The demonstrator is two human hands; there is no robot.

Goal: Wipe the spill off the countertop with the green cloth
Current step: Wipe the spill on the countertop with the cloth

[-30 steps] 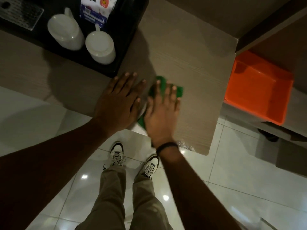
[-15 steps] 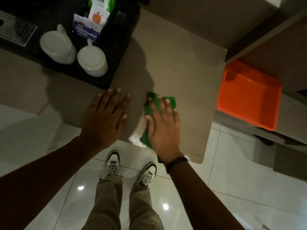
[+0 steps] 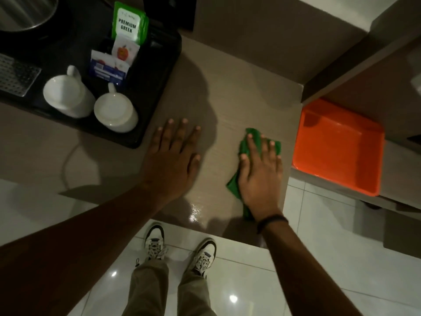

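The right hand (image 3: 259,176) lies flat with its fingers spread, pressing down on the green cloth (image 3: 245,147). It is not gripping the cloth, only pushing on it with an open palm. The cloth is bunched up and sits on the worktop (image 3: 239,92) near the right edge, close to the front edge too. Bits of the cloth stick out past the fingertips and beside the wrist. The left hand (image 3: 175,158) is also flat and open, holding nothing, and rests on the worktop to the left of the cloth, well apart from it. A shiny wet patch (image 3: 194,209) sits at the front edge of the worktop, between the two arms. It is near the cloth but not under it. A black tray (image 3: 157,87) sits at the back left of the worktop, just beside the left hand's fingertips. On the tray stand two white cups (image 3: 91,103), close side by side and turned upside down, with some small packets (image 3: 120,44) behind them. An orange tub (image 3: 339,144) sits on a lower shelf just past the right edge of the worktop. A black band (image 3: 272,221) is around the right wrist.
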